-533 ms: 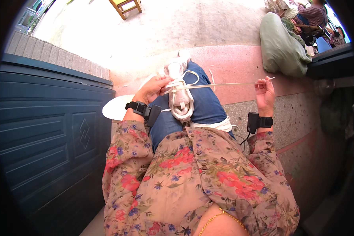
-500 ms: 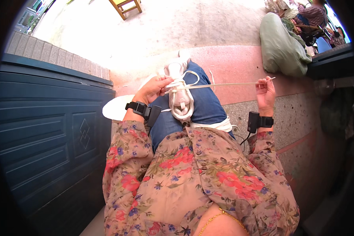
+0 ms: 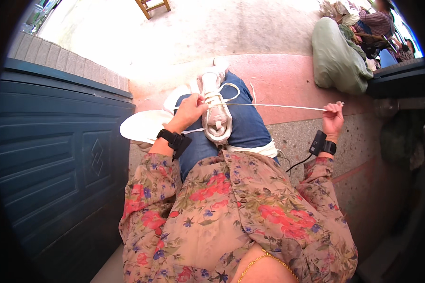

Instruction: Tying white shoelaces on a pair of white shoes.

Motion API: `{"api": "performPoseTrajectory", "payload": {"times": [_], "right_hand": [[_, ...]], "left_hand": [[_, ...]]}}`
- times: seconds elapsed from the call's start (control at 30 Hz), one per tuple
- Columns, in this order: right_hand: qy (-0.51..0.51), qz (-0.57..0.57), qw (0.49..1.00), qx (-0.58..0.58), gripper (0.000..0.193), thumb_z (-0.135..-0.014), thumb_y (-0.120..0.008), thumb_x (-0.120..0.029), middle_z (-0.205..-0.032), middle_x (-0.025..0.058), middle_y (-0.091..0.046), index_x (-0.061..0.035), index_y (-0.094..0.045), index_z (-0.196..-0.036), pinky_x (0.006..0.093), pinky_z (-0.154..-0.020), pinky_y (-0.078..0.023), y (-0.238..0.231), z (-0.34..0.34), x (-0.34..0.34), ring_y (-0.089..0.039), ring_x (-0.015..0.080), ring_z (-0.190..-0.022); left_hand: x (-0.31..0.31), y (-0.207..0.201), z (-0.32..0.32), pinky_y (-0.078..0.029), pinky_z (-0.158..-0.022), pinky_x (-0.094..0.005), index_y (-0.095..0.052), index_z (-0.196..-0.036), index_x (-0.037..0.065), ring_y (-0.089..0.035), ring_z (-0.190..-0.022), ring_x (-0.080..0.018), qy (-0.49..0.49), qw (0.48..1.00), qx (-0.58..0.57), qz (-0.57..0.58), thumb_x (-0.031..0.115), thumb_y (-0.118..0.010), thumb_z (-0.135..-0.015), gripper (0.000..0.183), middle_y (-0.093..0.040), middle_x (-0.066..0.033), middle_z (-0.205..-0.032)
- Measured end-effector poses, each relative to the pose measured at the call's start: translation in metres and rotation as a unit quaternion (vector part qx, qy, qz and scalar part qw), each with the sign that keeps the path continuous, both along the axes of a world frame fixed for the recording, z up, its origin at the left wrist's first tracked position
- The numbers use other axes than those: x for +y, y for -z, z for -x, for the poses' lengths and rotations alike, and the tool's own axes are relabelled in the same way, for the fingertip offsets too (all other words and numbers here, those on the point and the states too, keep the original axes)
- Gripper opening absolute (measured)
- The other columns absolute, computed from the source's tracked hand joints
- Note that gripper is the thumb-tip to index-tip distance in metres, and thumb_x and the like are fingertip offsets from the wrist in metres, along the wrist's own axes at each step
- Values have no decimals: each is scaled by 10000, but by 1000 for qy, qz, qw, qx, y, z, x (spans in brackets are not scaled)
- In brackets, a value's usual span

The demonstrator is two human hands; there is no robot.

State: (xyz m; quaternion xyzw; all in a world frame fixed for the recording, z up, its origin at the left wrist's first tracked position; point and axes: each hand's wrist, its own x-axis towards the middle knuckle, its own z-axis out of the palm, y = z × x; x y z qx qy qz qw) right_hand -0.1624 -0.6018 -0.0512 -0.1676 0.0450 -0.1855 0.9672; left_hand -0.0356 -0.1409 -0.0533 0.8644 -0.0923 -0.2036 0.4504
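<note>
A white sneaker (image 3: pixel 217 113) rests on my lap between my blue-jeaned thighs, its heel opening toward me and its toe pointing away. A pale shoelace (image 3: pixel 278 106) runs taut from the shoe's eyelets out to the right. The far end of that lace is pinched in my right hand (image 3: pixel 333 117), raised off to the right with its fingers curled. My left hand (image 3: pixel 192 111) is at the shoe's left side by the lacing, fingers pressed together; whether they grip the shoe's edge or a lace is hidden. Another lace loop (image 3: pixel 231 92) stands out at the shoe's right.
On the left is a dark blue panelled door (image 3: pixel 56 151). A full pale-green sack (image 3: pixel 337 56) stands at the far right, with people sitting beyond it. A wooden stool (image 3: pixel 153 6) is at the top. White cloth (image 3: pixel 144 126) lies by my left knee.
My right hand has moved farther right and slightly toward me, drawing out the lace. My left hand has shifted slightly left and turned over more.
</note>
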Motion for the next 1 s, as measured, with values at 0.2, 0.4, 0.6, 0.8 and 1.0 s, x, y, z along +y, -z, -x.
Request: {"api": "performPoseTrajectory", "payload": {"times": [0.2,0.4,0.6,0.8,1.0], "right_hand": [[-104,364,869,319,152,-837,-568,-225,-572,-73,-349,-91,-550,-907,187,-449,-287,-2,-55,95,-326,29,-491],[-134,736,645,158,214,-751,-606,-191,-743,116,-618,-13,-632,-867,311,-639,-454,7,-120,200,-587,199,-682],[-67,851,519,-48,174,-699,-517,-31,-795,173,-619,-41,-638,-824,387,-687,-479,16,-149,248,-598,328,-773],[-144,934,326,-24,124,-683,-506,-42,-706,174,-611,-42,-628,-706,397,-630,-489,5,-152,252,-608,328,-701],[-117,929,340,86,147,-699,-514,-117,-704,197,-602,-14,-620,-698,419,-642,-477,10,-148,249,-600,347,-704]], "left_hand": [[6,-12,11,-453,-636,-331,-578,-873,2,-580,-706,-218,39,990,-42,-129,207,-585,-755,236,-602,-125,-733],[12,-27,12,-465,-627,-343,-606,-819,18,-610,-614,-220,10,987,30,-157,217,-566,-751,214,-621,-125,-693],[13,-27,21,-458,-556,-285,-594,-1035,57,-581,-493,-145,26,987,63,-145,137,-607,-736,309,-599,-66,-580],[11,-20,24,-441,-695,-251,-606,-983,35,-547,-749,-107,83,984,-71,142,163,-545,-853,192,-602,-68,-886],[51,-65,19,-405,-901,-350,-606,-829,23,-560,-968,-214,-35,954,-33,296,132,-495,-877,163,-629,-125,-939]]}}
